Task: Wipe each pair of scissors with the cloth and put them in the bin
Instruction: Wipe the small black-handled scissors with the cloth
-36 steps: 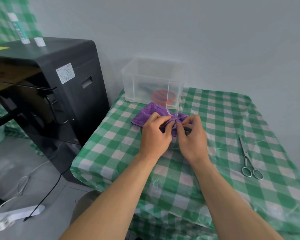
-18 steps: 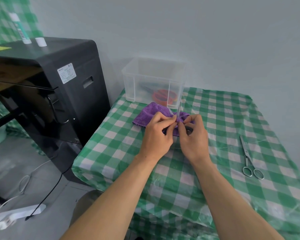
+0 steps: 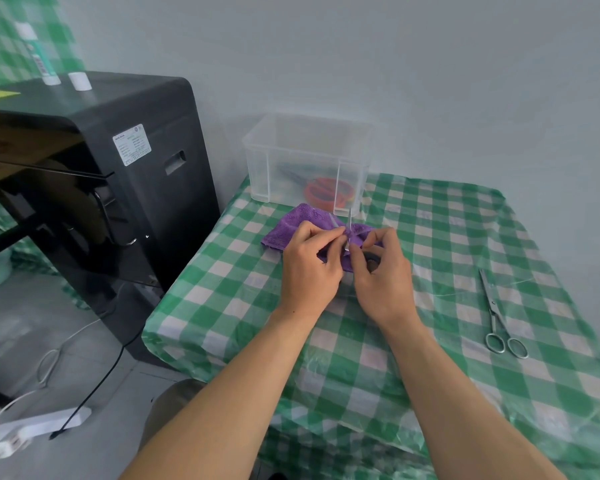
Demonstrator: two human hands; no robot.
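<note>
Your left hand (image 3: 309, 271) has a clenched grip: thumb and forefinger pinch a fold of the purple cloth (image 3: 288, 230) round a blade of the black-handled scissors (image 3: 372, 258). Your right hand (image 3: 385, 278), touching the left at the fingertips, grasps the same scissors from the other side, its fingers curled by the dark handle loop. The two thin blades stand up out of the grip, parted in a narrow V, tips pointing away from you. Most of the cloth lies bunched on the surface (image 3: 430, 237) just beyond and left of the grip.

Just past the blade tips stands the clear bin (image 3: 260, 168), against the wall. Through its side you can see orange-handled scissors (image 3: 323, 194) lying inside, with something darker behind them that is too blurred to name.

Well to the right of the grip, steel scissors (image 3: 493, 306) lie flat on the green checked cover, loops toward you, blades nearly closed.

Left of the grip, off the surface, is a black machine (image 3: 146, 202) with a glue stick (image 3: 35, 53) upright on top. Below it, a white power strip (image 3: 42, 424) lies on the floor.
</note>
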